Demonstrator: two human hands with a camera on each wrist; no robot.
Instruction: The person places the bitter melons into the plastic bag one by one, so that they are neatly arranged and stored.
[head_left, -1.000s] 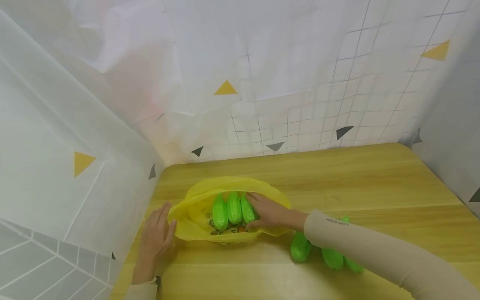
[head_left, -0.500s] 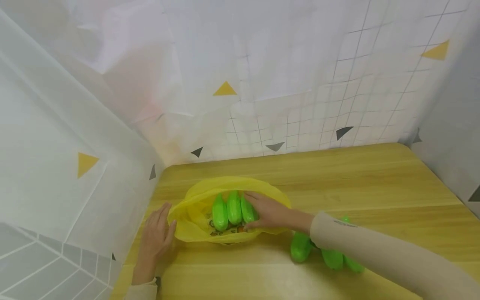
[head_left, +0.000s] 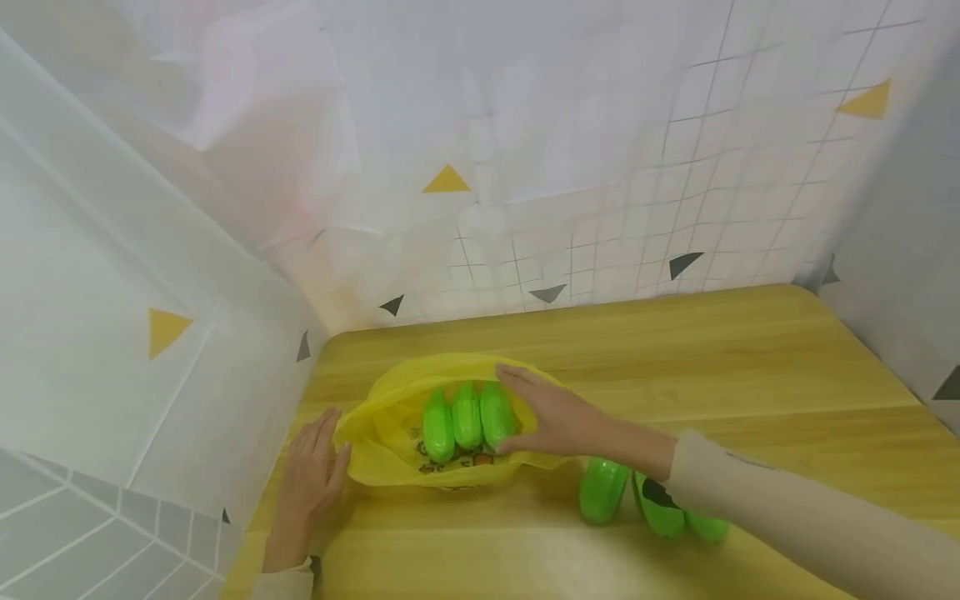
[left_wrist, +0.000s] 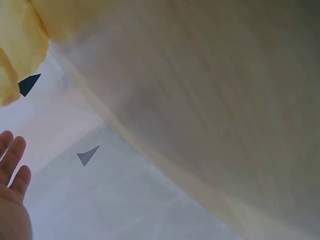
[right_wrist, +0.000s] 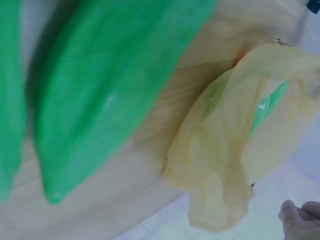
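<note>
My right hand (head_left: 558, 414) is spread, empty, at the bag (head_left: 378, 442) | loose gourds (head_left: 602, 493) lie rightward, nearer it, lengthwise near-to-far | left hand (head_left: 307, 471) straight-fingered, empty

kind of room unclear — a screened-in wood-grain table (head_left: 675, 367), pale wall sheeting (head_left: 570, 100), printed triangles (head_left: 447, 181), grid lines (head_left: 703, 115)

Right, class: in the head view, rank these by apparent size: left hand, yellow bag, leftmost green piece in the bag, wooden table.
Largest to smallest:
1. Wooden table
2. Yellow bag
3. Left hand
4. Leftmost green piece in the bag
</note>
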